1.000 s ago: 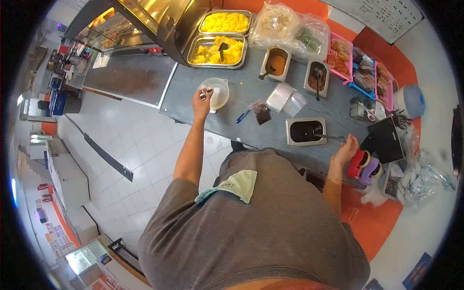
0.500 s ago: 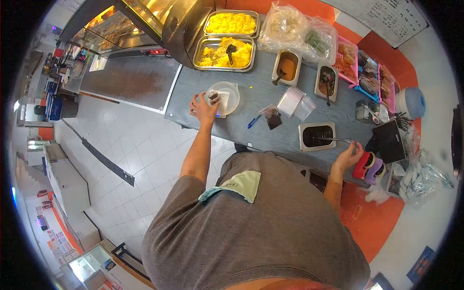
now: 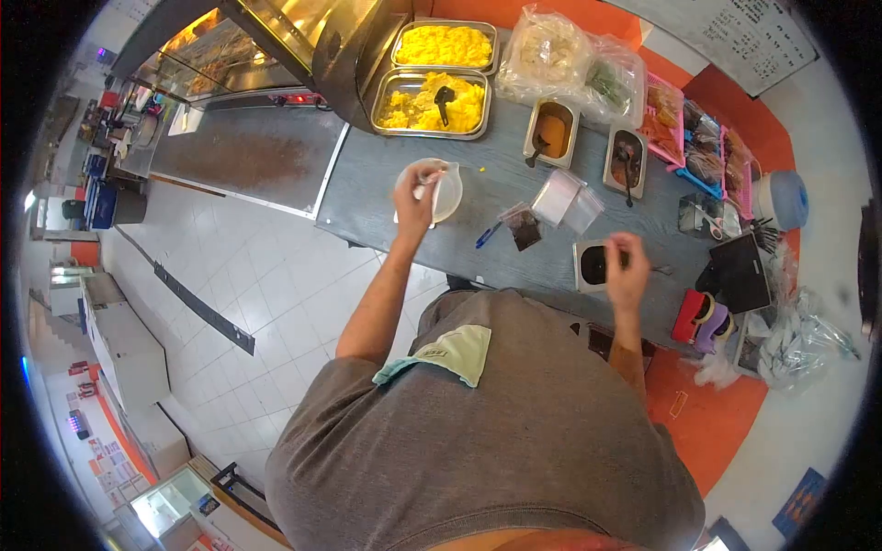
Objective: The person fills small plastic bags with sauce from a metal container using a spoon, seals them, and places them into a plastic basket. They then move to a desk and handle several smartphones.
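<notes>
My left hand (image 3: 416,195) is over the clear plastic bowl (image 3: 447,195), fingers curled together around something pale and small that they mostly hide. At the table's front edge, my right hand (image 3: 627,271) is raised over the steel container of dark sauce (image 3: 593,264), its fingertips drawn together with nothing visible in them. A spoon (image 3: 661,269) rests in that container, its handle end showing to the right of my hand, not gripped. Between my hands lie a blue pen (image 3: 488,235), a small bag of dark contents (image 3: 524,229) and clear plastic bags (image 3: 558,196).
Two steel trays of yellow food (image 3: 443,45) stand at the back, one with a black scoop (image 3: 445,103). Containers of orange sauce (image 3: 554,129) and dark relish (image 3: 627,156) have spoons. Pink baskets (image 3: 738,165), a black tablet (image 3: 740,268) and a tape dispenser (image 3: 691,317) line the right.
My right hand has let go of the spoon and moved left. My left hand has shifted right and turned over the bowl; the small clear cup of dark sauce it held is no longer clearly visible.
</notes>
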`<state>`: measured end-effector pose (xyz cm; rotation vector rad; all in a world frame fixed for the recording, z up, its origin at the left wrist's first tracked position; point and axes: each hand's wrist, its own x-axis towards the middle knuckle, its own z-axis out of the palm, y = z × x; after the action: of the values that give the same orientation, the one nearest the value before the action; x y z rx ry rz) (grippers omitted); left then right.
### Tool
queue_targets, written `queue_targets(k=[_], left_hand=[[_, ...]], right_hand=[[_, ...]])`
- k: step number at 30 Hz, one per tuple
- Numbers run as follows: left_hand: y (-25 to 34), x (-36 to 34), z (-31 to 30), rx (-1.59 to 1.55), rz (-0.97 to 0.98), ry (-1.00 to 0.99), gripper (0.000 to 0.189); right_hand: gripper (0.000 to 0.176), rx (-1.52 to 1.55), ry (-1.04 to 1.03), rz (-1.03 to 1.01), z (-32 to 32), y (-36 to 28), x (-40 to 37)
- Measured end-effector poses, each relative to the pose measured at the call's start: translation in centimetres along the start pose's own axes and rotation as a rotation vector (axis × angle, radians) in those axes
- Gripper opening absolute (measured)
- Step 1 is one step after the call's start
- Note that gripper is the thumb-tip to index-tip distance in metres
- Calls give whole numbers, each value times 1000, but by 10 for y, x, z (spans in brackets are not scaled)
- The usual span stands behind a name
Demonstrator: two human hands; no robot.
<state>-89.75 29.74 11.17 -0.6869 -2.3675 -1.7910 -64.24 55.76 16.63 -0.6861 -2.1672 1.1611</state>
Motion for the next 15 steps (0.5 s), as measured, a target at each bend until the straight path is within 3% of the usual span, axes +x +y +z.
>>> queue_targets(k=[2,3,5,7,8,10,13,15], left_hand=[[20,-16,21,-89,13,-96,18],[24,-28,37,-308,-74,-170,20],[60,-44,54,-352,-104,-371,19],[86,-58,71,-477,-158,-393,19],[93,-60,75,-600,-215,-416,20],[97,-60,76,-589,-169,-426,19],[91,-65,75,-463,-91,-439,18],[89,-65,72,-348,-54,-439,16]], right_hand=[[16,62,-285,71,23,-26,6],[19,155,-345,122,37,-36,8],[22,245,-403,169,53,-41,8],[22,534,-512,447,67,-30,5],[22,533,-513,444,67,-30,5],[16,1115,-473,782,63,-33,2],[12,1211,-502,917,52,-42,5],[12,1222,-540,892,49,-39,3]])
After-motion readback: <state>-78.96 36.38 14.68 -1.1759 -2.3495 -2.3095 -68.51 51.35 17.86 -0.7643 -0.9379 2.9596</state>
